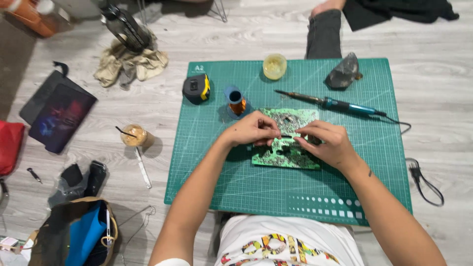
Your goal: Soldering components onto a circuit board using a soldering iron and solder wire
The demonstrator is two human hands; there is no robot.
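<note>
Both hands met over the circuit board [288, 148] on the mat [246, 187]. The left hand [252, 130] and right hand [327, 143] pinched 1 thin dark part [286, 136] between closed fingertips, keeping it steady above the board.

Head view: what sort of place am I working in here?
Most likely a home floor used as a makeshift electronics bench: a green cutting mat laid on grey wood-look flooring, a soldering iron beside the circuit board, and bags and a rag scattered around.
</note>
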